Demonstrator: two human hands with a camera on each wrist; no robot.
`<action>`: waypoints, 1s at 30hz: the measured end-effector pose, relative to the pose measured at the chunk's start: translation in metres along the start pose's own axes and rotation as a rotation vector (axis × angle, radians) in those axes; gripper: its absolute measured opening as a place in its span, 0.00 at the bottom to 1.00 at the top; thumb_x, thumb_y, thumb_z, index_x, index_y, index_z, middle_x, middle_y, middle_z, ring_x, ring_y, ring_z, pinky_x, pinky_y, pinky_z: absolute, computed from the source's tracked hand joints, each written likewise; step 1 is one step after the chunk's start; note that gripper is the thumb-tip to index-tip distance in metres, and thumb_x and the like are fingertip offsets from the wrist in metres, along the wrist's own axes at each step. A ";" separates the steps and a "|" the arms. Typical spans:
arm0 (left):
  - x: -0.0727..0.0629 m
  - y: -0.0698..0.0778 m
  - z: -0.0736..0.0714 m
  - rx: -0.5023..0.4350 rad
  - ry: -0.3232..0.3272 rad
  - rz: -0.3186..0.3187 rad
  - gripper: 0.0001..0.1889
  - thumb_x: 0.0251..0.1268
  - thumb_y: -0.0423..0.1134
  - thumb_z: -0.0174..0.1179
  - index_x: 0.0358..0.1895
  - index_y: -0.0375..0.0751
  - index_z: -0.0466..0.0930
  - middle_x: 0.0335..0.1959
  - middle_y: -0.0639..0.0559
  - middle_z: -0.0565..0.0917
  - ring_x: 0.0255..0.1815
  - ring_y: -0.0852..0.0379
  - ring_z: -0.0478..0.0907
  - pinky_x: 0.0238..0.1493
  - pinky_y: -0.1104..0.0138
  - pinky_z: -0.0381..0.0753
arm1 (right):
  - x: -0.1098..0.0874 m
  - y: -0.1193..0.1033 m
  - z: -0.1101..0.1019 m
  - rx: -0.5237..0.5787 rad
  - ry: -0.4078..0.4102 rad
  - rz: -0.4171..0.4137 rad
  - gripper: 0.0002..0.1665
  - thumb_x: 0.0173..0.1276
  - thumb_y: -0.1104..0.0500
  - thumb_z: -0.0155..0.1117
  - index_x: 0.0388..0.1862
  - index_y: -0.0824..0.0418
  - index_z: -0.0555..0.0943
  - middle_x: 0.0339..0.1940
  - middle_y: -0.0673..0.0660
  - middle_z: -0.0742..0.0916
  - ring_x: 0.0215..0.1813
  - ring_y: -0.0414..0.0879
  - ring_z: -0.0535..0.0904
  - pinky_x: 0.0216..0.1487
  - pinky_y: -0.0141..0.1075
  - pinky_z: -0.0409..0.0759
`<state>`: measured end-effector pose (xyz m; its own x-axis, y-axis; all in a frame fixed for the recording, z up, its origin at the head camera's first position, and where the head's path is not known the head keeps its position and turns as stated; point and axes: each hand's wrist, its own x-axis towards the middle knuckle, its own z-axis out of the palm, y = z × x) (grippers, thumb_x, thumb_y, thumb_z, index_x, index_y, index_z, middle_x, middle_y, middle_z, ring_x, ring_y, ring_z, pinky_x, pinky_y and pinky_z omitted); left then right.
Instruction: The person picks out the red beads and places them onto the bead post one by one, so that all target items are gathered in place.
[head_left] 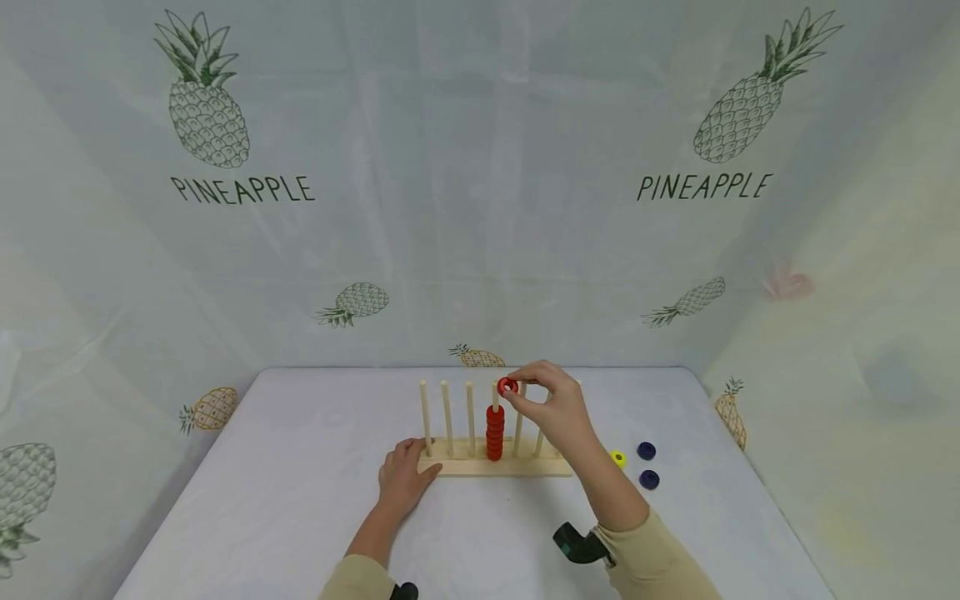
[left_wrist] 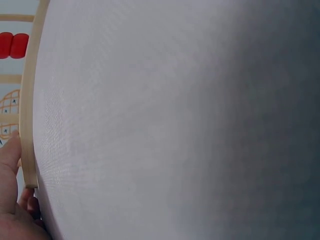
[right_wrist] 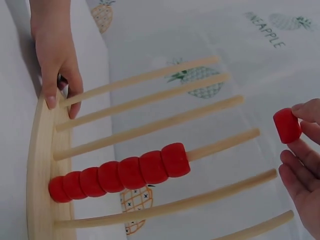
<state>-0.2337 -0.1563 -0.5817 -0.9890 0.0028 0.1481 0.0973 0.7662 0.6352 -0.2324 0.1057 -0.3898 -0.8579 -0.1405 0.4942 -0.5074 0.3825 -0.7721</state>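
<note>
A wooden peg stand point(head_left: 502, 468) with a row of upright pegs stands on the table. Several red beads point(right_wrist: 110, 176) are stacked on one middle peg, whose upper end is bare. My right hand point(head_left: 564, 414) pinches another red bead point(right_wrist: 287, 126) between thumb and fingers, beside the top of that peg and off it. With thumb in front and fingers behind, my left hand point(head_left: 402, 477) grips the left end of the stand's base. The left wrist view shows that hand point(left_wrist: 12, 200) at the base's end and two red beads at the edge.
To the right of the stand lie a yellow bead point(head_left: 615, 455) and two dark blue beads point(head_left: 646, 451), partly near my right forearm. A white cloth covers the table point(head_left: 300, 475). Behind it hangs a pale curtain point(head_left: 480, 208) printed with pineapples.
</note>
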 end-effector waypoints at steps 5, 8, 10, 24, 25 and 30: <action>0.000 0.001 0.000 0.005 0.003 0.003 0.27 0.64 0.47 0.65 0.62 0.39 0.74 0.62 0.36 0.70 0.60 0.34 0.65 0.54 0.41 0.62 | 0.002 0.002 0.005 0.002 0.002 -0.014 0.11 0.58 0.62 0.76 0.39 0.53 0.86 0.40 0.45 0.84 0.45 0.48 0.78 0.48 0.42 0.78; 0.000 0.001 -0.001 0.012 0.005 0.011 0.26 0.64 0.47 0.65 0.62 0.40 0.74 0.61 0.36 0.70 0.60 0.34 0.66 0.53 0.40 0.62 | 0.003 0.003 0.007 -0.006 0.007 -0.025 0.10 0.58 0.62 0.75 0.38 0.53 0.86 0.39 0.45 0.84 0.43 0.43 0.77 0.47 0.42 0.78; -0.001 0.002 -0.001 0.010 0.001 0.010 0.26 0.64 0.47 0.65 0.62 0.40 0.74 0.61 0.36 0.70 0.60 0.34 0.66 0.53 0.40 0.63 | 0.003 0.003 0.009 -0.014 0.013 -0.036 0.09 0.58 0.63 0.75 0.38 0.53 0.86 0.39 0.45 0.84 0.43 0.42 0.77 0.46 0.42 0.78; -0.001 0.000 0.002 0.026 0.008 0.007 0.27 0.63 0.47 0.66 0.62 0.38 0.74 0.61 0.36 0.70 0.59 0.33 0.66 0.52 0.40 0.63 | 0.006 0.007 0.019 -0.067 0.097 -0.037 0.09 0.55 0.59 0.78 0.36 0.53 0.88 0.37 0.44 0.85 0.42 0.41 0.78 0.46 0.42 0.78; -0.001 0.000 0.002 0.025 0.007 0.007 0.27 0.63 0.47 0.66 0.62 0.38 0.74 0.61 0.36 0.70 0.59 0.33 0.66 0.53 0.40 0.63 | 0.006 0.007 0.020 -0.070 0.098 -0.027 0.10 0.55 0.59 0.78 0.36 0.53 0.88 0.37 0.44 0.85 0.42 0.41 0.78 0.46 0.42 0.78; 0.000 -0.002 0.002 0.031 0.013 0.016 0.27 0.63 0.47 0.66 0.61 0.39 0.74 0.61 0.36 0.70 0.59 0.33 0.66 0.52 0.40 0.63 | 0.006 0.004 0.021 -0.075 0.099 0.032 0.09 0.55 0.58 0.78 0.36 0.52 0.88 0.37 0.44 0.85 0.43 0.41 0.77 0.46 0.41 0.77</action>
<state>-0.2338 -0.1566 -0.5843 -0.9858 0.0073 0.1679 0.1095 0.7857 0.6088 -0.2415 0.0870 -0.3980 -0.8593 -0.0375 0.5101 -0.4695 0.4534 -0.7576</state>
